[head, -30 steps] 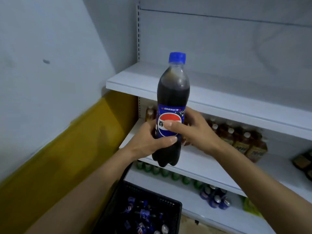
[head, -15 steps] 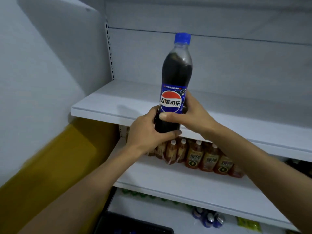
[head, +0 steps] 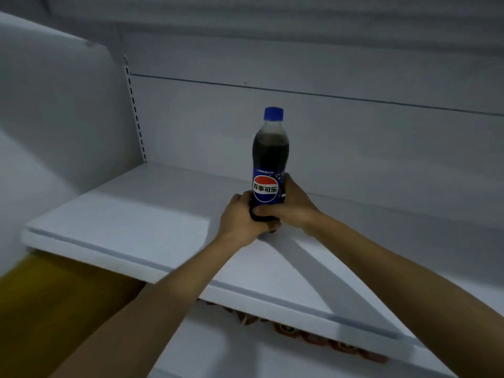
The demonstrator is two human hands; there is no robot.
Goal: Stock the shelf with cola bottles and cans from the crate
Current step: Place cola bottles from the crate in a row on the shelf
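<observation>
Now my left hand point(head: 239, 221) is curling round the base of the cola bottle point(head: 270, 156), which is standing upright between my palms over the white shelf point(head: 122, 219). My right hand point(head: 294, 205) is gripping it just below the label from the other side. My fingers are hiding whether the base is touching the board.

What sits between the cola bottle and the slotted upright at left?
Nothing. In the head view, the shelf between the cola bottle and the slotted upright is bare white board. The left hand and right hand hold only the bottle's lower part.
</observation>
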